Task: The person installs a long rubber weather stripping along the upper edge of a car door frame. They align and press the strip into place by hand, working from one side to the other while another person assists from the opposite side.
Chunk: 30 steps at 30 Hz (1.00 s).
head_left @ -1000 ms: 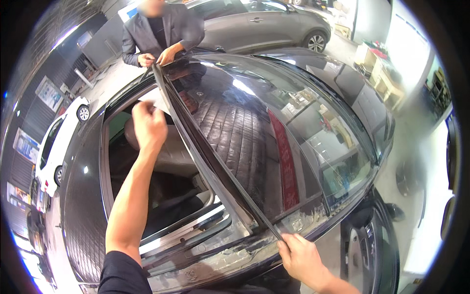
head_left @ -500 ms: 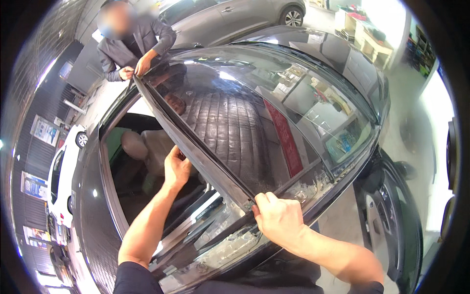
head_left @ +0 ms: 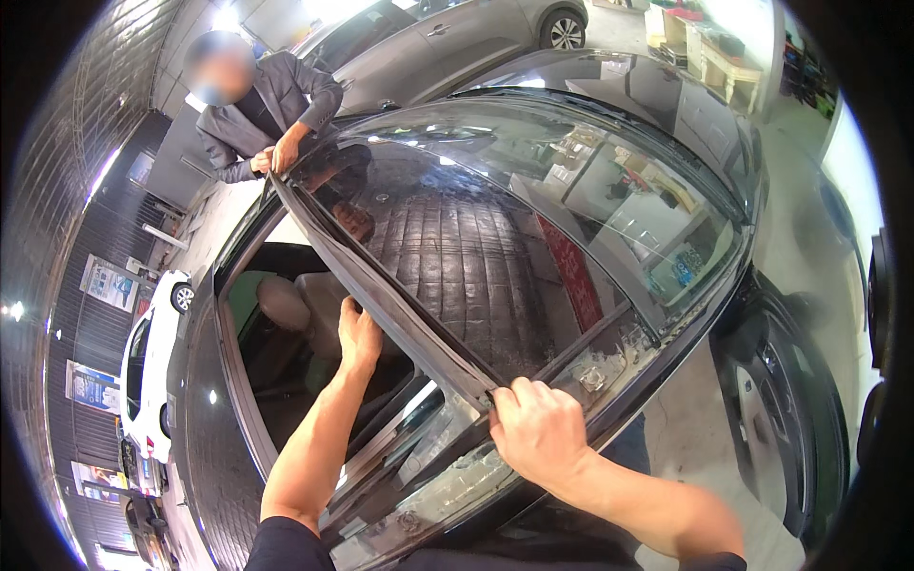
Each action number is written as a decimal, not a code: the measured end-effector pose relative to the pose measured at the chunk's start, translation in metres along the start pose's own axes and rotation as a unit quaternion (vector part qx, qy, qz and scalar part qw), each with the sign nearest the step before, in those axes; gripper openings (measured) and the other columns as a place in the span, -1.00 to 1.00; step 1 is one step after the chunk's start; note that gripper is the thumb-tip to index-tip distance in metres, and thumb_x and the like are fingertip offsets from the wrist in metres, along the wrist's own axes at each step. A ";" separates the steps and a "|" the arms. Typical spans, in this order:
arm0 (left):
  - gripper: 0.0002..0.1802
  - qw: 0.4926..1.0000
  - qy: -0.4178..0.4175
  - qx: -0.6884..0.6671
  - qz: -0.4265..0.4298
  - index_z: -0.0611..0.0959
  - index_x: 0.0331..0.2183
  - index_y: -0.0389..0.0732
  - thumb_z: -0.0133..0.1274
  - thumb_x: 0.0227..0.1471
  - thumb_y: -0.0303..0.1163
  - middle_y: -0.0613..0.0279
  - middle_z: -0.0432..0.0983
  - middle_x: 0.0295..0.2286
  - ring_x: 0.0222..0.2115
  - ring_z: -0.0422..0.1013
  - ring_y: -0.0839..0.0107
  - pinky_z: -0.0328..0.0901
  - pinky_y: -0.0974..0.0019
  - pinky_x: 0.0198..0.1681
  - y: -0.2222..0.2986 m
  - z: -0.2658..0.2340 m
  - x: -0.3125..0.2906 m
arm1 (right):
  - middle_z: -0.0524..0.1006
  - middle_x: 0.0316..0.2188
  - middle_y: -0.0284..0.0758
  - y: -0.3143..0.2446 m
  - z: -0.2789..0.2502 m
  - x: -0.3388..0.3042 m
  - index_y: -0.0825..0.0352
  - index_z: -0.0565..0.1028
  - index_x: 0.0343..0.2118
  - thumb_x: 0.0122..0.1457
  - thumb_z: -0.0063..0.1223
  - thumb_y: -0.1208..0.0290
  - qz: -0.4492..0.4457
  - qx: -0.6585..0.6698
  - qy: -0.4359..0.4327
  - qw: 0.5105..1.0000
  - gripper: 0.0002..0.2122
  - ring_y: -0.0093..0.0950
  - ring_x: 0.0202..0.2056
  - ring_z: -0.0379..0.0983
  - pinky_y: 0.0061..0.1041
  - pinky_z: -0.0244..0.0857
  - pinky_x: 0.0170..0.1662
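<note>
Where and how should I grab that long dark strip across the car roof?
Likely the near end of the strip, from your right, where your right hand is. It's long and narrow, so the left hand could steady its edge from the roof opening side; another person's hands are at the far end.

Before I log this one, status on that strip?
Left grip at edge of dark strip, roughly midway. Right grip closed on its near end. Colleague's hands at far end.
</note>
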State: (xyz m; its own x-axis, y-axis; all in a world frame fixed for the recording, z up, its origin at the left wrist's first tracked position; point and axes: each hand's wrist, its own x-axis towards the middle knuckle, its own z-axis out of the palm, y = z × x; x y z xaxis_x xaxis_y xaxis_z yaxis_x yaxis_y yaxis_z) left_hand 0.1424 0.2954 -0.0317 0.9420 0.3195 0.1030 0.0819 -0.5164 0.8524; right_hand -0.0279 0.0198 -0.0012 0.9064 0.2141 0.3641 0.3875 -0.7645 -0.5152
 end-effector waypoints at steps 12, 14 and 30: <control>-0.62 0.924 0.057 -0.310 -0.217 0.62 -0.16 -0.22 -0.03 0.26 -0.10 0.29 0.57 -0.34 -0.41 0.49 0.40 0.40 0.36 -0.35 0.013 0.009 0.024 | 0.42 -0.56 -0.37 0.009 -0.085 -0.110 0.28 0.54 -0.39 -0.13 0.35 0.35 0.084 0.006 -0.100 0.991 -0.75 -0.35 -0.50 0.44 -0.35 0.33 -0.46; -0.52 0.893 0.018 -0.403 -0.199 0.55 -0.04 -0.19 -0.18 0.31 -0.01 0.21 0.56 -0.20 -0.23 0.51 0.25 0.44 0.14 -0.12 -0.003 -0.003 0.041 | 0.39 -0.56 -0.35 0.013 -0.083 -0.113 0.28 0.52 -0.40 -0.08 0.30 0.38 0.066 0.028 -0.098 0.993 -0.80 -0.36 -0.51 0.42 -0.39 0.33 -0.46; -0.72 0.938 -0.079 -0.240 -0.238 0.62 -0.28 -0.13 -0.11 0.25 -0.19 0.39 0.52 -0.46 -0.48 0.44 0.47 0.33 0.34 -0.41 0.017 -0.012 0.006 | 0.43 -0.54 -0.32 0.004 0.011 -0.018 0.27 0.42 -0.52 0.01 0.27 0.37 0.026 0.063 0.059 0.996 -0.80 -0.31 -0.52 0.50 -0.36 0.38 -0.49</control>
State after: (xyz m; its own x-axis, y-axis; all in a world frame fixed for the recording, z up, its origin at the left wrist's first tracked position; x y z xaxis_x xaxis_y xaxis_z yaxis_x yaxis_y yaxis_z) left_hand 0.1457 0.2980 -0.0107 0.8755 0.2821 -0.3924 0.3847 0.0846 0.9191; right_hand -0.0404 0.0198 -0.0187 0.9028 0.0969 0.4189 0.3646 -0.6889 -0.6265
